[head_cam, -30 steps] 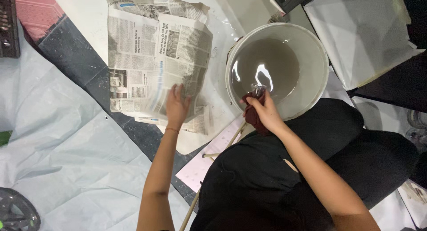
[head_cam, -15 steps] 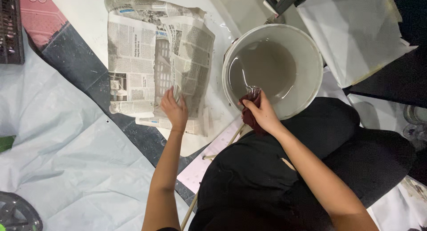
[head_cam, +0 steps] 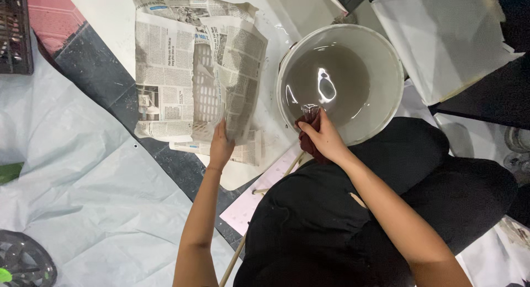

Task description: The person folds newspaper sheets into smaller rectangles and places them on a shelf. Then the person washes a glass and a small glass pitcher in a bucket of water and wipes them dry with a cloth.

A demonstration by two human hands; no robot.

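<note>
**Newspaper lifted at one edge while a dark cloth hangs over a bucket**

Newspaper [head_cam: 190,77], several sheets laid over something pale and slotted that shows through a gap in the middle, lies spread on a white board on the floor, to the left of a round white bucket [head_cam: 395,71]. The person's left hand [head_cam: 221,146] grips the near right edge of the paper, fingers closed on the sheet, with that flap raised off the layers beneath; the rest of the paper stretches up and away from the hand, toward the top of the view. The right hand [head_cam: 326,138] is closed around a dark red cloth [head_cam: 307,133] at the near rim of the bucket. The bunched cloth sits under the palm and fingers, its upper end poking out just above the murky grey water [head_cam: 326,82], where a glint of light shows; whether the cloth touches the water cannot be told. The two hands are near each other, the bucket's rim between them. Dark clothing [head_cam: 342,220] fills the lower middle of the view. A pale plastic sheet [head_cam: 72,193] covers the floor to the left, and a thin wooden stick [head_cam: 234,259] runs out from beneath the clothing.
</note>
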